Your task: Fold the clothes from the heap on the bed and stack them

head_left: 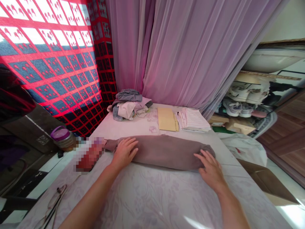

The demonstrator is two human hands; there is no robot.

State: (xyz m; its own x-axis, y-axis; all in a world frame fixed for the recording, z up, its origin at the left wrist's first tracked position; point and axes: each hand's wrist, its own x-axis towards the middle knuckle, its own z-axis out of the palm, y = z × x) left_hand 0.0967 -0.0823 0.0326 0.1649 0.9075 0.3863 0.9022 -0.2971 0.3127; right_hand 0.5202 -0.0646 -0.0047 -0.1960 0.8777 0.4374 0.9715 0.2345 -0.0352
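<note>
A grey-brown garment lies across the table, folded into a long band. At its left end, my left hand rests on the cloth with fingers stretched out. A narrow end of the same cloth sticks out past that hand. The fingers of my right hand are spread and bent a little over the right end, where the fabric is bunched. Neither hand grips anything that I can see. Behind the garment are a folded yellow cloth and a stack of striped folded cloth.
A loose heap of clothes sits at the table's far left corner. Eyeglasses lie near the left edge, below a pixelated red object. Curtains hang behind. Right of the table stand a cardboard box and shoe shelves.
</note>
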